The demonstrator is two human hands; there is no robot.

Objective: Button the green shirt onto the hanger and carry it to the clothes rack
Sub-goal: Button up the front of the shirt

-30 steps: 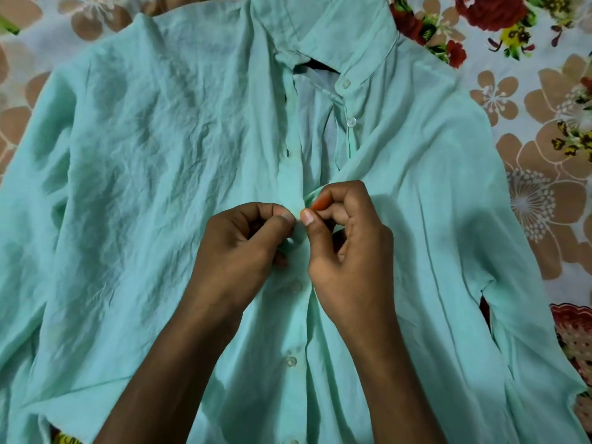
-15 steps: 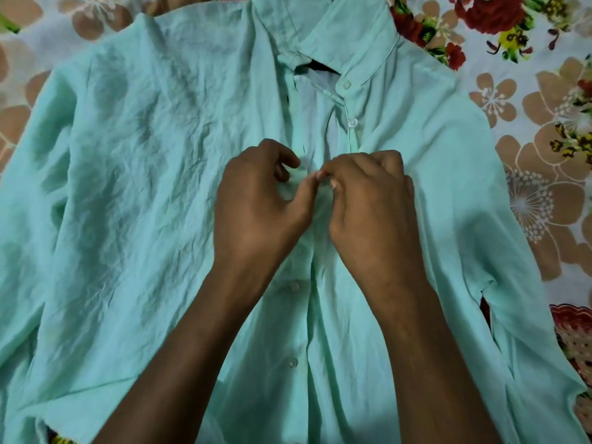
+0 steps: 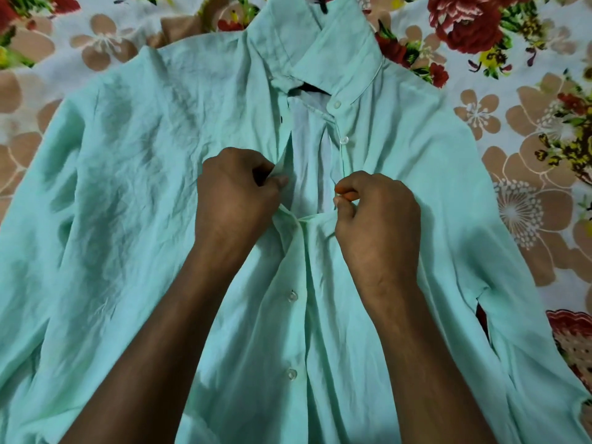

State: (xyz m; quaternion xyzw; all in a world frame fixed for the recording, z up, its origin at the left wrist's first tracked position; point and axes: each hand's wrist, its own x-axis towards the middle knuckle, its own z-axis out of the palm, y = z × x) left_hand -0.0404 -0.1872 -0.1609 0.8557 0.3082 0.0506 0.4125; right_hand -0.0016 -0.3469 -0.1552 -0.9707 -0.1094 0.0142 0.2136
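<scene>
Green shirt [image 3: 128, 193], four visible buttons [image 3: 291, 295]

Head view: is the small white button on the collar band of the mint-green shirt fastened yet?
No: the small white collar-band button lies bare on the mint-green shirt, and the neck gapes open beside it.

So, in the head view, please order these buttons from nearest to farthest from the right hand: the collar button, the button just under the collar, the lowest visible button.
From the right hand:
1. Button just under the collar, directly above the hand.
2. Collar button, higher up, on the collar band.
3. Lowest visible button, far below, toward the left.
</scene>
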